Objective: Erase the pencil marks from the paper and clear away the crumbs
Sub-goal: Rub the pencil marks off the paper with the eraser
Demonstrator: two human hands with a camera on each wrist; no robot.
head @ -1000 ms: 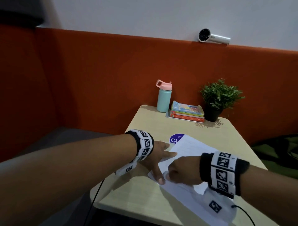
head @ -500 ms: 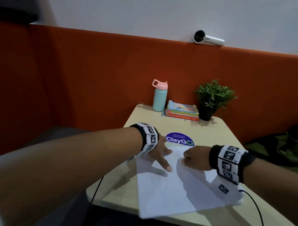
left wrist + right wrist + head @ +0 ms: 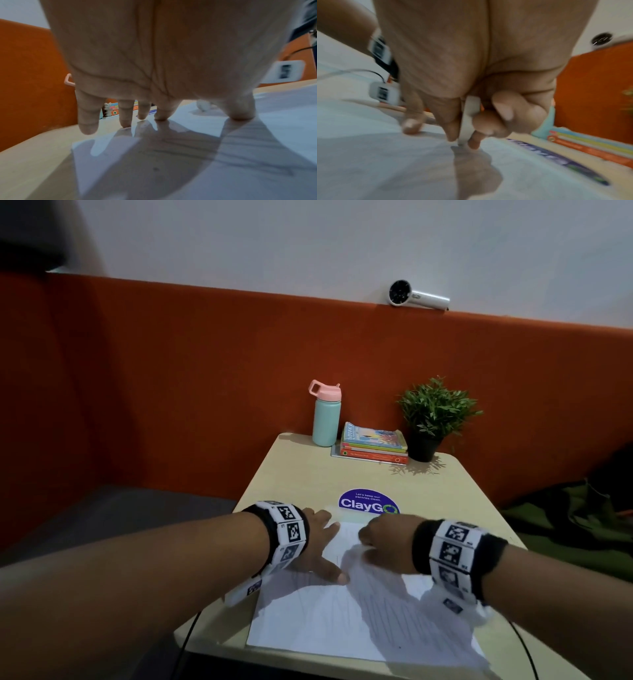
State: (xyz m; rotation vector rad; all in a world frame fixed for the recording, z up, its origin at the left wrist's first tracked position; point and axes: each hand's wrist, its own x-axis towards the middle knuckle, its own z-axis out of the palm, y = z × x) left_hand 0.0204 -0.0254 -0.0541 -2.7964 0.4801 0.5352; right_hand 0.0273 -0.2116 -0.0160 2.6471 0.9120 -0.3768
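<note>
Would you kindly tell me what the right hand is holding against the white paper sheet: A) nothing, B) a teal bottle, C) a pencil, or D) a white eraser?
D: the right hand pinches a white eraser, its lower end touching the white paper sheet.

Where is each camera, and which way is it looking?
Head: on the person's head, looking forward and down at the table; both forearms, left hand and right hand show.
Left wrist: under the left hand, looking along spread fingers pressing the paper.
Right wrist: under the right hand, looking at the eraser it pinches.
All three views share the paper and the books.
</note>
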